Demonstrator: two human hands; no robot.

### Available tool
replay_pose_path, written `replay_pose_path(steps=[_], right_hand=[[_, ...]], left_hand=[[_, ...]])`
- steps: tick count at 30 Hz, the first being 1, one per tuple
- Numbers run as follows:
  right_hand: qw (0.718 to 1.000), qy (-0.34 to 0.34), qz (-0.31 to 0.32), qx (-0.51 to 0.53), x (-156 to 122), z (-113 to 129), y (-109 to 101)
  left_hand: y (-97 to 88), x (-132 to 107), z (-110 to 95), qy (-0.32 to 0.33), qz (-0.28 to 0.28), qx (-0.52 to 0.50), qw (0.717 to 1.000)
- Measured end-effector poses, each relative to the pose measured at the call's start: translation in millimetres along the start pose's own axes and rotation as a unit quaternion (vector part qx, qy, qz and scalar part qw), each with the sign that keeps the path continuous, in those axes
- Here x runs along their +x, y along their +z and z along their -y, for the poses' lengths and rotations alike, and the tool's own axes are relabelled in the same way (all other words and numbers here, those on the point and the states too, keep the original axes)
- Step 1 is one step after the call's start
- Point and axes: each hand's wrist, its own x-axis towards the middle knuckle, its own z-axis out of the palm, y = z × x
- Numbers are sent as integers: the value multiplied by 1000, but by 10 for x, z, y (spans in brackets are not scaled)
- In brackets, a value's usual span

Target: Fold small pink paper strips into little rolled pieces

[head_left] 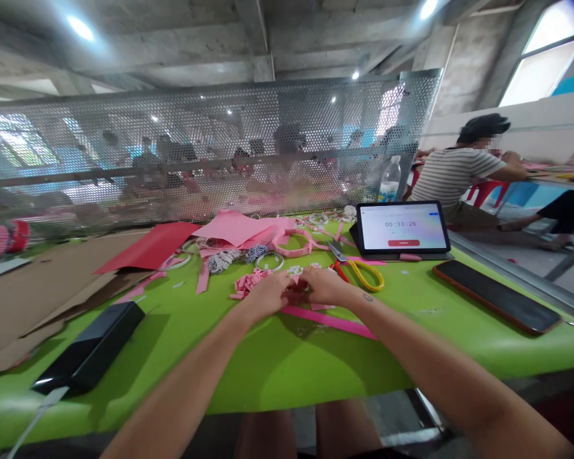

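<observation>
Both hands meet at the middle of the frame, above a lime-green worktop (287,382) with a smooth, glossy surface. The left hand (265,296) and the right hand (326,285) are curled closed, gripping a small dark-red piece (296,291) between them; its shape is mostly hidden. A flat pink strip (328,322) lies just below the hands, and a crinkled heap of pink scraps (249,284) sits beside the left hand. Farther up are a thin wire hoop (269,260), a curved pink ring (291,242), fuzzy twisted twine (222,260), and broad pink (234,228) and red (148,245) sheets. Yellow-handled scissors (363,275) lie right of the hands, below a dark-framed tablet (402,226). A black rectangular block (90,347) sits lower left.
</observation>
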Motion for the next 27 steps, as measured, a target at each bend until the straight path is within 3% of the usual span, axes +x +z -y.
replay_pose_path(steps=[15, 20, 24, 27], right_hand=[[998, -2, -18, 53, -2, -69, 33], [991, -9, -41, 126, 5, -79, 17], [979, -17, -69, 193, 29, -98, -16], [949, -18, -115, 294, 31, -81, -58]], left_hand=[[51, -15, 57, -41, -6, -40, 998], [18, -16, -6, -25, -10, -87, 996], [-26, -16, -28, -41, -45, -134, 989], [-46, -17, -34, -67, -57, -210, 974]])
